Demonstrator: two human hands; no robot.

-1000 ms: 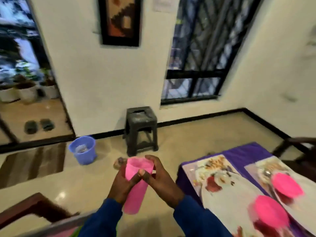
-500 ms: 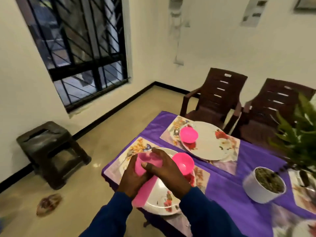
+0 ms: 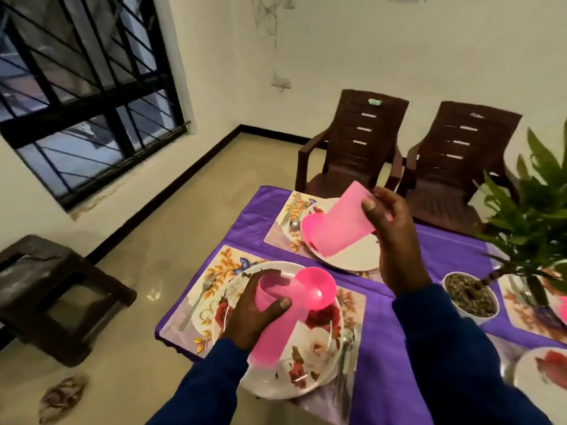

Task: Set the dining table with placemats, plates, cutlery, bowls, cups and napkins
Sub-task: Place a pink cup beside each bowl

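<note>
Head view: I'm at the cups step; my left hand (image 3: 256,314) wraps its fingers round a smooth pink plastic cup (image 3: 277,320) over the near floral plate (image 3: 310,357), my right hand (image 3: 395,237) pinches a second cup (image 3: 340,222), tilted above the far plate (image 3: 352,256). Next, I judge, each needs setting upright on the purple-clothed desk (image 3: 380,338).

no legible text, labels or numbers

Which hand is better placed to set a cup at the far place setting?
Right. The right hand already holds a pink cup above the far plate, while the left hand grips the other cup over the near plate.
</note>
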